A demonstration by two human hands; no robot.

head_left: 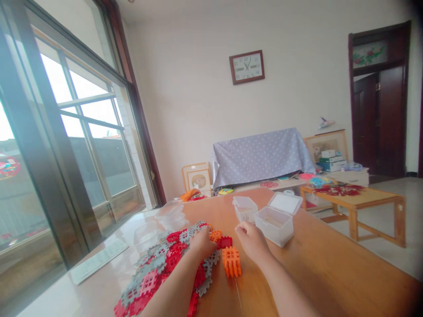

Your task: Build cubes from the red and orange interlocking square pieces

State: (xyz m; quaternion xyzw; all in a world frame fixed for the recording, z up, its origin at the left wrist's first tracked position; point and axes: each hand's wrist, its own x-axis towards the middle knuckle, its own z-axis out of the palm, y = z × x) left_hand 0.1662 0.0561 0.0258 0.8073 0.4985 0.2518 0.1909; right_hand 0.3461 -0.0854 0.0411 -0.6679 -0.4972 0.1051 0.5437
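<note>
A heap of flat interlocking plastic pieces, red and grey, lies on the wooden table in front of me. My left hand rests on the heap's far edge, fingers curled down onto orange pieces. An orange block built of such pieces stands just right of the heap, with a red piece behind it. My right hand hovers right of the block, fingers pinched together; what they hold is too small to make out.
Two open white plastic boxes stand behind my right hand. Clear plastic tubs sit at the heap's far left. A printed sheet lies by the window. A low wooden table and a covered cabinet stand beyond.
</note>
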